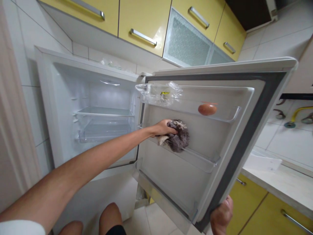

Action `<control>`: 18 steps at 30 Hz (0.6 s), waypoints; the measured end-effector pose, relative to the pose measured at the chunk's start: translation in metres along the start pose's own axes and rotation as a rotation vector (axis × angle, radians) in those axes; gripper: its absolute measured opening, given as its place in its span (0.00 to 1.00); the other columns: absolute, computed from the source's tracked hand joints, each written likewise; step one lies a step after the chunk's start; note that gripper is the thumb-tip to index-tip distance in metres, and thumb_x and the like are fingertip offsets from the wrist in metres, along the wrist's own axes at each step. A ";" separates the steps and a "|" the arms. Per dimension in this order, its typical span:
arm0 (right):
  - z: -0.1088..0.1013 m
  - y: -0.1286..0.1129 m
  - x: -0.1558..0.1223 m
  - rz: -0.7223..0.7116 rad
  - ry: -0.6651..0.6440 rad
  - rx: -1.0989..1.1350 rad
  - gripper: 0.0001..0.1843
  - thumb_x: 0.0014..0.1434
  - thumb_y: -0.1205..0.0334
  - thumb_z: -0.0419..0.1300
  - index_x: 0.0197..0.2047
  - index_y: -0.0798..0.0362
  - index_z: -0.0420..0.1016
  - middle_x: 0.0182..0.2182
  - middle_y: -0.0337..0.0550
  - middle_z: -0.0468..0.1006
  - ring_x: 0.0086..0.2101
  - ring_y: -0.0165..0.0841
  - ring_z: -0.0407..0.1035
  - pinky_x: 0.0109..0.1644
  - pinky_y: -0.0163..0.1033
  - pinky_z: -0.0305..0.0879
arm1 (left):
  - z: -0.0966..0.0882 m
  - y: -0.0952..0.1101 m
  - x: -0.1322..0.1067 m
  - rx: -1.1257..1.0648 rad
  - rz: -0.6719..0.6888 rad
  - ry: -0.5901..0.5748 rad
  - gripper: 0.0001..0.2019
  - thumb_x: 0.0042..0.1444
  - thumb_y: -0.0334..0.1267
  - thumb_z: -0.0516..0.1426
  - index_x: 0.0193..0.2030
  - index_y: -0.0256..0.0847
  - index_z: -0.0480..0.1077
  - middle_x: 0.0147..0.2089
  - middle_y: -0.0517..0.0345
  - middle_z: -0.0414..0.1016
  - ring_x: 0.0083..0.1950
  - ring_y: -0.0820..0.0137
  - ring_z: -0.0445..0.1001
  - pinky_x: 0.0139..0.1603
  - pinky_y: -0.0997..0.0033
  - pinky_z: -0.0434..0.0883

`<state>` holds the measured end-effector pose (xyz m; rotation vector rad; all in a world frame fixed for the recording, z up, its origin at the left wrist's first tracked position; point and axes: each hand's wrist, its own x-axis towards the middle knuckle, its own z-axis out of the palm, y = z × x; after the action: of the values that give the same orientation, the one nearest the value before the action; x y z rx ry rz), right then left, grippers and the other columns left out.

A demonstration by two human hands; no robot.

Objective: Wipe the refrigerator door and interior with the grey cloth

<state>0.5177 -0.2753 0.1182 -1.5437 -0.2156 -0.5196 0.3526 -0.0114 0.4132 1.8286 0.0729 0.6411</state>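
My left hand (pixel 163 127) is closed around a bunched grey-brown cloth (pixel 179 138) with pale patches. The cloth lies at the middle clear shelf (pixel 200 161) on the inner side of the fridge door (pixel 176 182). At the lower right, my right hand (pixel 222 215) grips the outer edge of that door, its fingers partly hidden. On the upper door shelf sit a brown egg (pixel 207 109) and a crumpled clear plastic bag (pixel 168 93) with a yellow mark.
The fridge compartment (pixel 110 94) stands open at left, with a glass shelf (pixel 105 111) and a clear drawer (pixel 105 132). Yellow cabinets (pixel 144 19) hang above. To the right is a counter (pixel 290 182) with a white container (pixel 262 161); a yellow pipe (pixel 297 114) runs along the wall.
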 end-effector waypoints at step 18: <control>-0.003 0.009 -0.012 -0.037 -0.001 0.024 0.19 0.59 0.46 0.45 0.40 0.51 0.65 0.36 0.41 0.67 0.40 0.38 0.61 0.45 0.44 0.56 | 0.111 0.039 -0.002 -0.078 0.190 0.245 0.05 0.45 0.35 0.62 0.31 0.41 0.72 0.33 0.59 0.75 0.38 0.68 0.73 0.45 0.65 0.71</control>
<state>0.5104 -0.2769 0.1046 -1.5189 -0.2503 -0.5438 0.3915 -0.1221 0.4236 1.6869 0.0361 0.9876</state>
